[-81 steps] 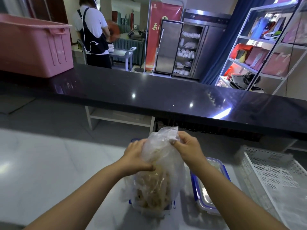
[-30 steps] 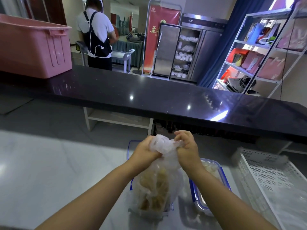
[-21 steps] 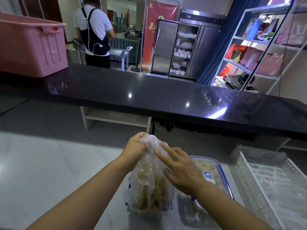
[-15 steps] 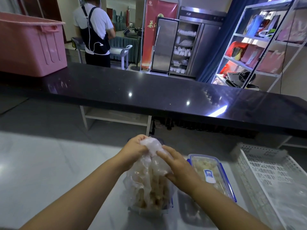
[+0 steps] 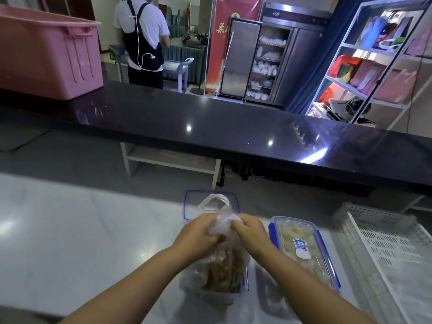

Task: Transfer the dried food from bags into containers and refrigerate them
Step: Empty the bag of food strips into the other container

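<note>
A clear plastic bag (image 5: 222, 270) of tan dried strips stands in an open clear container (image 5: 236, 291) on the pale marble counter. My left hand (image 5: 199, 235) and my right hand (image 5: 251, 231) both pinch the bag's gathered neck, and a handle loop sticks up behind them. A blue-rimmed lid (image 5: 189, 204) lies flat just beyond the bag. To the right lies a closed blue-clipped container (image 5: 304, 249) filled with pale round pieces.
A white perforated basket (image 5: 385, 249) sits at the right of the counter. Beyond is a raised black counter (image 5: 210, 122) with a pink tub (image 5: 46, 52) at its left. A person in an apron stands behind it near a steel cabinet (image 5: 243, 59) and shelving.
My right hand, which lay flat on the bag's side, has come back up to pinch the neck beside the left hand. The view tilted down and the lid behind the bag shows.
</note>
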Available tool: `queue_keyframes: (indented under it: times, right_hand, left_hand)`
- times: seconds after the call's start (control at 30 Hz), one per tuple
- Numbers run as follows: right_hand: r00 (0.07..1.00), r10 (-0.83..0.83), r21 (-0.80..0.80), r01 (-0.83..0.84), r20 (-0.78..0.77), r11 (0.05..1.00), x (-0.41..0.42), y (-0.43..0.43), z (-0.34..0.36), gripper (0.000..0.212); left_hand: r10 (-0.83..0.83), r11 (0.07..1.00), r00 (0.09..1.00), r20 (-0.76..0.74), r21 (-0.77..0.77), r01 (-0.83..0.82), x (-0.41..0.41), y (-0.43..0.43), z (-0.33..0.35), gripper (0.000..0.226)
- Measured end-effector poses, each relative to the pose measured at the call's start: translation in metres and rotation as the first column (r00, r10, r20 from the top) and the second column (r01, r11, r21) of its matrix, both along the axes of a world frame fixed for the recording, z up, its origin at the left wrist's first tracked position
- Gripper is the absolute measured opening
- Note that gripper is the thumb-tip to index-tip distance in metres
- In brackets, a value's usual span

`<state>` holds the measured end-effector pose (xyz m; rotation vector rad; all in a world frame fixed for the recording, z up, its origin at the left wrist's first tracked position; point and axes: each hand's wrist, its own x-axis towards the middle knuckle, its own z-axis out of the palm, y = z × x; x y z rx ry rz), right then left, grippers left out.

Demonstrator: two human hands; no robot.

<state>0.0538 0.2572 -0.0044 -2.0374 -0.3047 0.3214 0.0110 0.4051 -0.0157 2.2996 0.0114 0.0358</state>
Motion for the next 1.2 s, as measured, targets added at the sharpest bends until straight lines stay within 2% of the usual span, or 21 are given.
queue_keyframes:
  times: [0.07, 0.1, 0.2, 0.23, 0.33, 0.4, 0.47, 0.5, 0.53, 0.6, 0.67, 0.7, 0.77, 0.83, 0.93, 1.0, 1.13, 1.2]
  right_hand:
    - [0.999, -0.014, -0.068, 0.012, -0.029, 0.998, -0.003, -0.001, -0.005, 0.020]
    - [1.000, -0.004, -0.120, 0.001, -0.018, 0.993, -0.005, -0.003, -0.007, 0.027]
    - [0.994, 0.035, -0.180, -0.015, 0.107, 0.984, -0.015, -0.006, -0.012, 0.073]
    - [0.985, 0.079, -0.206, -0.046, 0.156, 0.977, -0.017, -0.005, -0.013, 0.075]
    - [0.931, 0.279, -0.424, -0.159, 0.237, 0.892, -0.019, -0.005, -0.021, 0.074]
    - [0.934, 0.273, -0.472, -0.138, 0.230, 0.871, -0.016, -0.006, -0.025, 0.069]
    - [0.941, 0.236, -0.424, -0.115, 0.244, 0.898, -0.015, -0.005, -0.025, 0.061]
    - [0.944, 0.218, -0.393, -0.107, 0.249, 0.913, -0.016, -0.004, -0.025, 0.056]
    - [0.946, 0.200, -0.365, -0.097, 0.256, 0.926, -0.018, -0.003, -0.025, 0.051]
    - [0.954, 0.158, -0.308, -0.076, 0.253, 0.948, -0.020, -0.001, -0.026, 0.035]
    - [0.969, 0.117, -0.249, -0.060, 0.217, 0.967, -0.022, 0.003, -0.028, 0.017]
    - [0.976, 0.096, -0.216, -0.053, 0.195, 0.975, -0.022, 0.005, -0.028, 0.011]
    - [0.984, 0.056, -0.171, -0.026, 0.171, 0.985, -0.021, 0.008, -0.028, 0.016]
    - [0.987, 0.041, -0.157, -0.016, 0.156, 0.987, -0.020, 0.009, -0.026, 0.024]
    - [0.983, 0.065, -0.147, -0.039, 0.171, 0.988, -0.016, 0.010, -0.022, 0.017]
    - [0.980, 0.073, -0.141, -0.047, 0.186, 0.989, -0.012, 0.012, -0.017, 0.009]
    - [0.981, 0.079, -0.128, -0.057, 0.176, 0.990, -0.004, 0.017, 0.000, 0.011]
    - [0.985, 0.073, -0.122, -0.054, 0.156, 0.991, 0.002, 0.020, 0.008, 0.014]
  left_hand:
    - [0.039, 0.999, 0.998, -0.040, -0.023, -0.040, 0.000, -0.002, -0.008, 0.021]
    - [0.054, 0.998, 0.998, -0.043, -0.041, -0.056, 0.001, -0.002, -0.010, 0.018]
    - [0.060, 0.991, 0.997, -0.043, -0.114, -0.064, 0.004, -0.002, -0.015, 0.018]
    - [0.053, 0.989, 0.997, -0.051, -0.138, -0.060, 0.005, -0.001, -0.016, 0.022]
    - [0.023, 0.965, 0.995, -0.098, -0.258, -0.048, 0.007, 0.002, -0.017, 0.035]
    - [0.021, 0.947, 0.994, -0.109, -0.316, -0.054, 0.008, 0.006, -0.020, 0.035]
    - [0.048, 0.956, 0.997, -0.066, -0.285, -0.065, 0.008, 0.010, -0.023, 0.021]
    - [0.075, 0.973, 0.997, -0.019, -0.215, -0.077, 0.008, 0.012, -0.024, 0.008]
    - [0.097, 0.986, 0.995, 0.034, -0.141, -0.092, 0.009, 0.014, -0.025, 0.007]
    - [0.120, 0.990, 0.993, 0.017, -0.077, -0.119, 0.009, 0.019, -0.027, 0.043]
    - [0.091, 0.990, 0.994, -0.061, -0.105, -0.097, 0.009, 0.022, -0.026, 0.075]
    - [0.049, 0.986, 0.993, -0.109, -0.155, -0.066, 0.008, 0.022, -0.024, 0.082]
    - [-0.023, 0.969, 0.982, -0.190, -0.244, -0.025, 0.006, 0.020, -0.023, 0.081]
    - [-0.008, 0.966, 0.979, -0.202, -0.255, -0.045, 0.005, 0.019, -0.023, 0.078]
    - [0.020, 0.939, 0.977, -0.210, -0.331, -0.090, 0.004, 0.019, -0.023, 0.070]
    - [0.014, 0.919, 0.979, -0.202, -0.383, -0.092, 0.004, 0.021, -0.019, 0.067]
    - [-0.022, 0.894, 0.991, -0.133, -0.446, -0.040, 0.003, 0.022, -0.005, 0.059]
    - [-0.009, 0.892, 0.995, -0.101, -0.451, -0.038, 0.001, 0.022, -0.002, 0.067]
